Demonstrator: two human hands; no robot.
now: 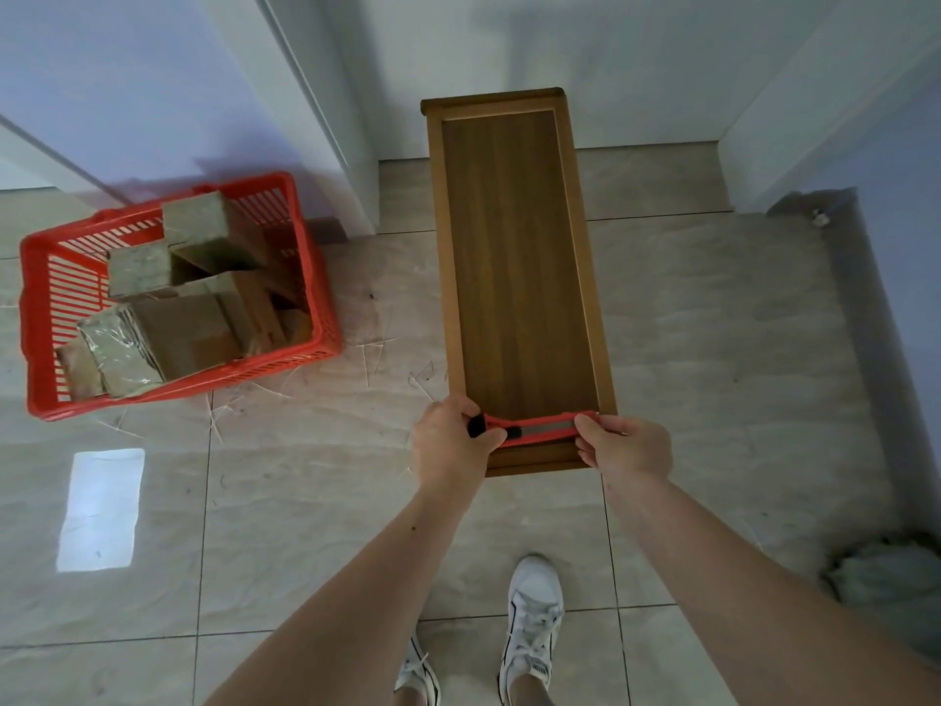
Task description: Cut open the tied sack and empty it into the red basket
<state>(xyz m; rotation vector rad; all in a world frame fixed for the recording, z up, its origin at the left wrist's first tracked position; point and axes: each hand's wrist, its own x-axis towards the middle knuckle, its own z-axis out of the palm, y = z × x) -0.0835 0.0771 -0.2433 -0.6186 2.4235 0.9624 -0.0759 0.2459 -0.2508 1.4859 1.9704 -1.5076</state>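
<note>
I find both hands pinching the red utility knife (534, 428) over the bench's near end, left hand (450, 440) at its slider end, right hand (624, 448) opposite, while the red basket (315, 277), well off to the left, holds boxes, so I judge emptying done and the next move is retracting the blade.

Wooden bench (514, 257) on tiled floor (713, 349) — white shoes (534, 608).

Basket (318, 298) and bench (519, 277) on floor (305, 527)
</note>
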